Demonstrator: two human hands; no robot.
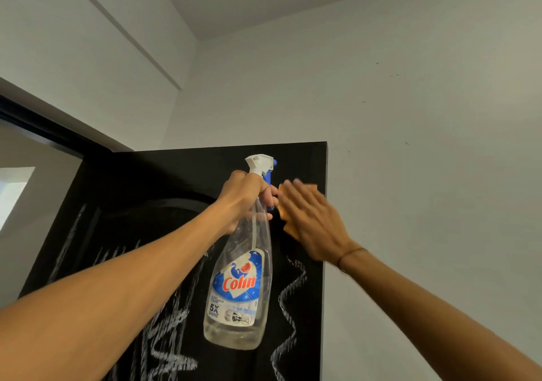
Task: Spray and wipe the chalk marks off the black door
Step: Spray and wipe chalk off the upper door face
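Head view: left hand (246,195) gripped the neck of the spray bottle (239,278), fingers curled round it, held up against the black door (146,181). Right hand (311,219), fingers straight, pressed an orange cloth (289,228) flat near the door's top edge. Chalk marks (289,301) covered the door below.

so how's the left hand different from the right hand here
The left hand is curled round the neck of the spray bottle, while the right hand lies flat with straight fingers. The left hand holds its bottle off the black door; the right hand presses an orange cloth against it. The right hand is motion-blurred, the left hand sharp. Both are raised near the door's top.
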